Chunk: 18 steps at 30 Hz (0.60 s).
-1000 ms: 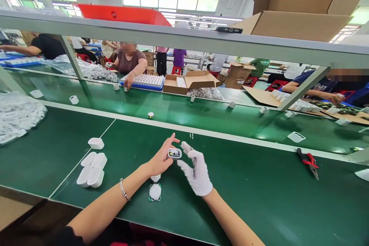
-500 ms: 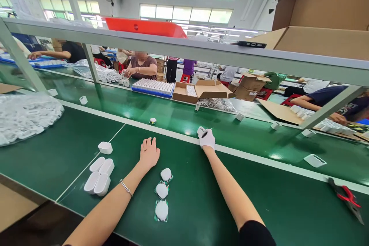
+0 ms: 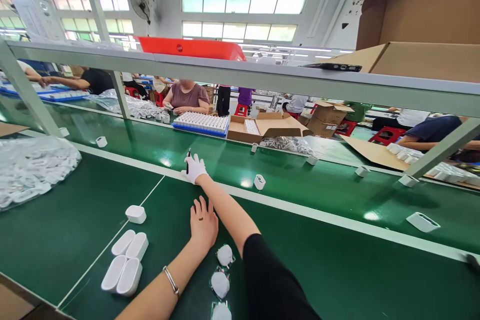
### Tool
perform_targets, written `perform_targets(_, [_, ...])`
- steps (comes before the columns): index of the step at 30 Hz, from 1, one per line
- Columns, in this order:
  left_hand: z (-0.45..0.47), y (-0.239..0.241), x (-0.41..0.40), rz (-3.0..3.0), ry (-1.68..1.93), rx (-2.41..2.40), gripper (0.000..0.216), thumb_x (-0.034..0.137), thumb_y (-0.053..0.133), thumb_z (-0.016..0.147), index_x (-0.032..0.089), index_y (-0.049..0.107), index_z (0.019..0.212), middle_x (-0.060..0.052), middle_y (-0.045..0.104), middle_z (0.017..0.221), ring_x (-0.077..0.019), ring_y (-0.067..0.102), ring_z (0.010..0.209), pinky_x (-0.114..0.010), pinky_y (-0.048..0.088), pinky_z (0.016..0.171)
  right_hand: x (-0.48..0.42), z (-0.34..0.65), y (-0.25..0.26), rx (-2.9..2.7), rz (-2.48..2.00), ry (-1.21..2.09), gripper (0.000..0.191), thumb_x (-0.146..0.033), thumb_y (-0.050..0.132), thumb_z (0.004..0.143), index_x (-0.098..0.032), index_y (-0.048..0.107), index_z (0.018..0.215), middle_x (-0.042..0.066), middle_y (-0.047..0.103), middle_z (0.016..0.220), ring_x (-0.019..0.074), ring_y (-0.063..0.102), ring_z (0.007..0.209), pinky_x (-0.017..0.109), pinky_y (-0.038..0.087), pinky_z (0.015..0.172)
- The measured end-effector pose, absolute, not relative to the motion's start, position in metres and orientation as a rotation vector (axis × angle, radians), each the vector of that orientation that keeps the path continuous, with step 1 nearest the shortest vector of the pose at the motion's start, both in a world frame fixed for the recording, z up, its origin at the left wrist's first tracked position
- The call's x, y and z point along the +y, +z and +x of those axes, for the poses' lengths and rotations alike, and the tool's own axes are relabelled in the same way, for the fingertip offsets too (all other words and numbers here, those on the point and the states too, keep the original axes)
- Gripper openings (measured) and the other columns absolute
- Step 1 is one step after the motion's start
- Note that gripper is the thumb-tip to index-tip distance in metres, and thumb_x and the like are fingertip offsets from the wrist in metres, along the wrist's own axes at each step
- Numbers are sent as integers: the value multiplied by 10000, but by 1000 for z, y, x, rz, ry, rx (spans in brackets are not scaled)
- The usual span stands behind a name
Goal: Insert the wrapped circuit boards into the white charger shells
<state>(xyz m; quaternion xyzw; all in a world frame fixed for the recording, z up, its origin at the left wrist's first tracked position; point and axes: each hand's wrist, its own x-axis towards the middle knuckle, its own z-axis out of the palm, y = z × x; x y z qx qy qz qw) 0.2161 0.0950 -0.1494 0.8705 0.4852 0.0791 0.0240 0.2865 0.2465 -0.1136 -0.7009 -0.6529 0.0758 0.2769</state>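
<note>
My right hand [image 3: 194, 168], in a white glove, reaches across my left arm to the green belt beyond the white line. A slim black tool [image 3: 188, 160] sticks up between its fingers; its exact kind is unclear. The small circuit board seen there earlier is hidden by this hand. My bare left hand [image 3: 204, 222] rests on the green bench, fingers apart and slightly bent, holding nothing. Near it lies a column of green circuit boards with round white tops [image 3: 220, 284]. Further left are several white oval plastic housings [image 3: 129, 276]. One white housing [image 3: 259, 182] stands upright on the belt.
A bag of white parts [image 3: 33, 170] lies at left. More white housings [image 3: 423, 221] are spread along the belt. A metal shelf [image 3: 262, 72] crosses above, carrying a red tray [image 3: 191, 48] and a cardboard box [image 3: 431, 60]. A co-worker [image 3: 187, 97] sits opposite, behind a blue tray [image 3: 200, 132].
My right hand has left the white housing and swung left over the small circuit board. The housing stays upright on the belt. My left hand has shifted slightly; my view has tilted up.
</note>
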Motion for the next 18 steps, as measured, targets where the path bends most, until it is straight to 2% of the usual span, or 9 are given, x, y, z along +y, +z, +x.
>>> perform_targets(4, [218,-146,94,2740,156,1488,528,110,374,848,41,428,1369,-249,388,1422,-438,351,1289,-531,341,979,264,282,-112,-1772,-1950,255,218,-334,571,855,-168,563,996,56,606,982,186,566,880,360,439,792])
perform_targets(7, [216,-139,92,2682,135,1527,507,127,356,867,23,436,1357,-265,409,1401,-426,418,1237,-528,382,930,250,292,-109,-1786,-1944,258,164,-290,547,864,-167,556,973,26,593,907,151,553,779,320,438,734])
perform_targets(10, [206,-127,94,2610,113,1576,474,159,423,856,19,505,1300,-268,469,1352,-405,463,1198,-527,365,956,206,309,-108,-1804,-1913,256,121,-186,570,793,-197,524,905,23,592,859,162,536,764,307,414,723])
perform_targets(13, [178,-112,105,2555,124,1652,454,240,547,800,82,583,1225,-238,510,1327,-422,417,1239,-568,317,994,133,335,-113,-1831,-1873,281,114,-185,572,749,-226,472,786,12,577,776,183,548,746,316,422,711])
perform_targets(15, [149,-101,118,2503,152,1767,497,293,593,769,129,567,1238,-223,457,1382,-460,345,1281,-628,301,976,77,356,-122,-1835,-1853,306,142,-220,566,743,-240,428,717,11,563,719,207,577,738,330,438,695])
perform_targets(18, [105,-86,140,2246,146,2118,603,298,630,730,106,501,1287,-291,355,1419,-547,324,1254,-691,368,843,-1,382,-142,-1666,-1742,349,136,-314,523,782,-262,407,736,24,584,738,245,632,893,347,472,732])
